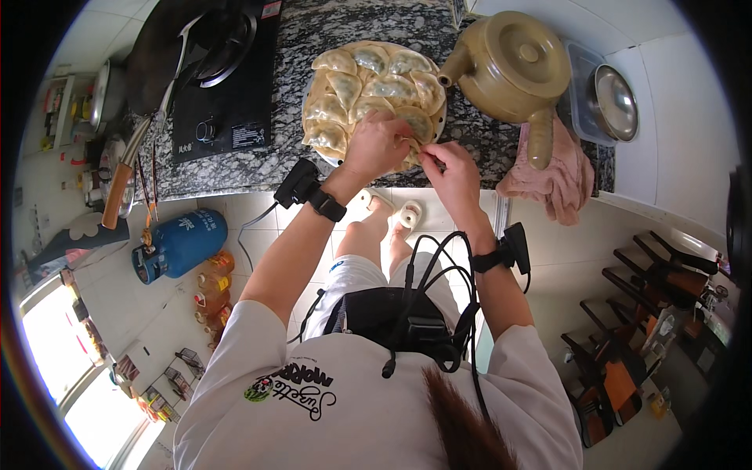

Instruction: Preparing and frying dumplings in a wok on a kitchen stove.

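Observation:
Several translucent filled dumplings [389, 86] lie closely packed on a round plate [306, 106] with a perforated rim, on the granite counter. My left hand [379, 141] reaches over the plate's near part, its fingers bent down on a dumpling at the near right edge. At that same edge my right hand [451, 170] pinches the dumpling's side between thumb and fingertips. The fingers hide part of this dumpling [413, 154], so its full shape does not show. Other dumplings touch one another around it.
A lidded clay pot [511, 64] with spout and handle stands right of the plate, near a pink cloth [552, 170] and a metal bowl [614, 103]. At left are a black gas stove [226, 111] and a wok [154, 59]. A blue gas cylinder [188, 244] lies below the counter's left part.

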### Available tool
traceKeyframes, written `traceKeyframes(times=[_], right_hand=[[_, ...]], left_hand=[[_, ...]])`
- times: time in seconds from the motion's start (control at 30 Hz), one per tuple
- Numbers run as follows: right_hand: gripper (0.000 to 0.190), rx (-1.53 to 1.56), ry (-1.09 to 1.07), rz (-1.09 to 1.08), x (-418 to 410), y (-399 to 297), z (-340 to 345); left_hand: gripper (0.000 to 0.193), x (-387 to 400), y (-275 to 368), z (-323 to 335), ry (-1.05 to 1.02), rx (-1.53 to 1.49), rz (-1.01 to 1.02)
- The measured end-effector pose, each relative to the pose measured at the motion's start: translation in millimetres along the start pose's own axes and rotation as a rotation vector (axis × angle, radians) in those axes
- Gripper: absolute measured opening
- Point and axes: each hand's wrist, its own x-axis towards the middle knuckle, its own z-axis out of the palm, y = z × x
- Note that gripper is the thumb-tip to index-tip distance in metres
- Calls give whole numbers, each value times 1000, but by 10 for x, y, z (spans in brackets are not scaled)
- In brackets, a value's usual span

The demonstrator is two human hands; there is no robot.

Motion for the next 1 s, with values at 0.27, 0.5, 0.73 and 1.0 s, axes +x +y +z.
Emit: traceKeyframes(times=[0.27,0.5,0.73,1.0], right_hand=[[16,238,-30,318,-114,-8,32],[17,265,-13,388,-132,55,78],[16,241,-28,410,-116,47,78],[17,229,-26,413,-84,27,61]], left_hand=[[16,-3,-68,-73,-69,-5,88],[16,114,-63,-207,-204,86,193],[11,221,-108,-243,-260,186,281],[8,290,-159,-278,-327,117,356]])
